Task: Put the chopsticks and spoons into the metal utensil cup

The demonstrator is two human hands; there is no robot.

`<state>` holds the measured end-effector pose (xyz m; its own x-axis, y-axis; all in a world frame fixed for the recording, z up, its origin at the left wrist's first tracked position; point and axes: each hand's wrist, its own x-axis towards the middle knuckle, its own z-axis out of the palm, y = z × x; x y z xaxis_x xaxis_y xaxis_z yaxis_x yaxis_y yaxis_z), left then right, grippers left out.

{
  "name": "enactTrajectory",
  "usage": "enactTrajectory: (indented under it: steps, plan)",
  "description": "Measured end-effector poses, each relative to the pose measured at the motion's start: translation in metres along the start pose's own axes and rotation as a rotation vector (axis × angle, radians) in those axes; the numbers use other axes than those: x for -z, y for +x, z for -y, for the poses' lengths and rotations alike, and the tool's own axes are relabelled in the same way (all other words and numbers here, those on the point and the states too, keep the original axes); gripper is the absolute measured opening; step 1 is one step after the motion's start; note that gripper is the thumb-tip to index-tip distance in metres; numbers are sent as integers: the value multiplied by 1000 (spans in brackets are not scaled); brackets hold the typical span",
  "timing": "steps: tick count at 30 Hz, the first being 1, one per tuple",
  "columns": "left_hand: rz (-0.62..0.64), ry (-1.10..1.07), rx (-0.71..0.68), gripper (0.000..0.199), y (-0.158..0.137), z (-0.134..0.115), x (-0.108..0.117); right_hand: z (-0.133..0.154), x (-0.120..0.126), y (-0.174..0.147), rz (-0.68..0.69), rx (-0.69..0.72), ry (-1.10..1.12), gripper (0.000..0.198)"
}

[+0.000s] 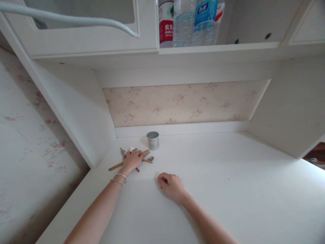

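My left hand lies palm down on a loose pile of cutlery at the back left of the white tabletop, its fingers spread over it. Wooden chopsticks poke out on both sides of that hand. A metal spoon bowl shows to its right and another spoon to its left; the middle of the pile is hidden. Just behind stands a small grey metal cup with a perforated wall, upright. My right hand rests curled into a loose fist on the table, with nothing visible in it.
The white tabletop is bounded by side panels and a low back ledge. Overhead runs a shelf with several plastic bottles. A cabinet door with a long handle hangs at upper left.
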<state>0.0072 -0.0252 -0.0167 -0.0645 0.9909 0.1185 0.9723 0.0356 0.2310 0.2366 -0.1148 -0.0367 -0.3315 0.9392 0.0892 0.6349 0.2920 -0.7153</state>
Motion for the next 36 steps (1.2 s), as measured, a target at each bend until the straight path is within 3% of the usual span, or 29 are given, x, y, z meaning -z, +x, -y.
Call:
enactTrajectory:
  steps: [7,10,15,20,25,30,36]
  plan:
    - [-30,-23,-53,42,-79,-14,-6,-1,-3,-3,-25,16,55,22]
    - [-31,-34,-85,42,-97,-15,-6,-8,-8,2,-56,0,147,25]
    - [-120,-58,-41,45,-91,-8,-10,-16,-2,40,-129,-85,347,27]
    - [-218,-111,-36,35,-78,-1,-14,8,16,103,-158,-58,129,41]
    - [-296,-61,-61,34,-80,1,-8,33,14,150,-184,-36,-99,57]
    - [-309,-70,-31,32,-80,5,2,33,8,162,-238,-78,-129,37]
    - [-353,-181,4,27,-81,14,11,30,17,138,-332,-75,-109,30]
